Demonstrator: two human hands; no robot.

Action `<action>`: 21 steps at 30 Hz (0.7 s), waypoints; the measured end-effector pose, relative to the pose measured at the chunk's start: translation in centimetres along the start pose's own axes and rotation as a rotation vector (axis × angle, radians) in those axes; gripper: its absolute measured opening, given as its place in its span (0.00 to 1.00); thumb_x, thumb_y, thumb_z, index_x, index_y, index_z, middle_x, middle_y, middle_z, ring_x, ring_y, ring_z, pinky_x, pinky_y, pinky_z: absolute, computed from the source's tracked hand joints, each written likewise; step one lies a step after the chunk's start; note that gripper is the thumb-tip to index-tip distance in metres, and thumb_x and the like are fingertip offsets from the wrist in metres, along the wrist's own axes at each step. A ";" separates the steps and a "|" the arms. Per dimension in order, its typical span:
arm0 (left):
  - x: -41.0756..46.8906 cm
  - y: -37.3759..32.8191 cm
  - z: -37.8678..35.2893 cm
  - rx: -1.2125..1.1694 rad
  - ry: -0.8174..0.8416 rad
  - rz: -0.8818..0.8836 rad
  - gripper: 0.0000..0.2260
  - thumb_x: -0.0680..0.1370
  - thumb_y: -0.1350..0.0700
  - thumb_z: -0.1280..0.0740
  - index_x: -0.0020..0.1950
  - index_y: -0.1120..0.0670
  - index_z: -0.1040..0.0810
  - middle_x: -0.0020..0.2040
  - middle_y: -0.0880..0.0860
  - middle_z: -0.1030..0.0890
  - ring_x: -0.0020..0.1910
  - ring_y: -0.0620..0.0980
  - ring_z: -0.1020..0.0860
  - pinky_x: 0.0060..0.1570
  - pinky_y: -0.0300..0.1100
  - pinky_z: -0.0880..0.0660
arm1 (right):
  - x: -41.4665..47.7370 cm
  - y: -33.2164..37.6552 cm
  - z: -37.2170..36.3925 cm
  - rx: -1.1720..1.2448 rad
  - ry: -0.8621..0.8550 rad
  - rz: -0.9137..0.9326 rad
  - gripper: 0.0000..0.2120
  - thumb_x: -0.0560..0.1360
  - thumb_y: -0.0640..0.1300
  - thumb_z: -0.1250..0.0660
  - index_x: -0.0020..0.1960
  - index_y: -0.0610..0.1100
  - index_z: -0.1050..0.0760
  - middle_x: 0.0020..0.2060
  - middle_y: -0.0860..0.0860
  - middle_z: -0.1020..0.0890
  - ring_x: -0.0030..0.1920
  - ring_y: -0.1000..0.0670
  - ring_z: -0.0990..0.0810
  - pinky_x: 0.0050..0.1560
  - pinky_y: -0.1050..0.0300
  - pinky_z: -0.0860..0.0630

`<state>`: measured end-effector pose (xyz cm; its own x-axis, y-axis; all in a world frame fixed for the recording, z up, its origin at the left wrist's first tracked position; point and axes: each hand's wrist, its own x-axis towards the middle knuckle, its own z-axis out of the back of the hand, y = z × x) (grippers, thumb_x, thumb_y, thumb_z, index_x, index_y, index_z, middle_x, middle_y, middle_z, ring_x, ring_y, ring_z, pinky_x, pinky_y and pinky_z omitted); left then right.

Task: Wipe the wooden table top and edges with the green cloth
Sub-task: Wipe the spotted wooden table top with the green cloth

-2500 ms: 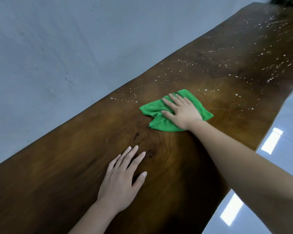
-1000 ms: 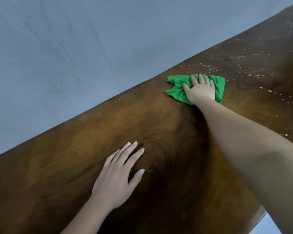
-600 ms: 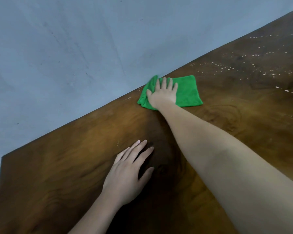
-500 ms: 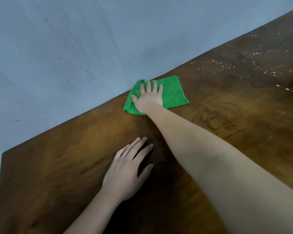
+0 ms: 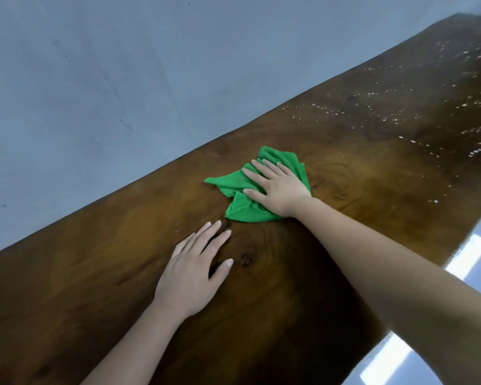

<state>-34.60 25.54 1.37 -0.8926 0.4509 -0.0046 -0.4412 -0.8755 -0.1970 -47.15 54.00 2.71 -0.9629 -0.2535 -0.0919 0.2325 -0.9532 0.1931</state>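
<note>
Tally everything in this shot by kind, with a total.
Hands: 2, left hand flat on the wood, right hand pressing the cloth
Green cloth: 1
Wooden table: 1
Total: 4

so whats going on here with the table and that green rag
A person is wiping a long wooden table that stands against a grey wall. The right hand presses flat on a crumpled green cloth near the middle of the top, fingers spread rather than gripping it. The left hand lies flat on the bare wood nearer the person, apart from the cloth. The wood around the hands looks clean; pale specks dot the far stretch, so that part looks unwiped.
</note>
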 end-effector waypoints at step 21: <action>1.6 -3.0 -1.0 -0.022 0.048 -0.121 0.31 0.87 0.30 0.55 0.89 0.39 0.46 0.91 0.43 0.49 0.89 0.43 0.55 0.87 0.50 0.53 | -20.2 4.7 -3.6 0.022 -0.074 -0.297 0.36 0.85 0.73 0.63 0.89 0.60 0.57 0.89 0.55 0.57 0.88 0.47 0.63 0.87 0.40 0.61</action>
<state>-34.57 29.10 0.97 -0.8271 0.5615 -0.0264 -0.5431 -0.8103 -0.2202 -26.11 54.02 1.97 -0.9959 0.0496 -0.0761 -0.0633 -0.9799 0.1893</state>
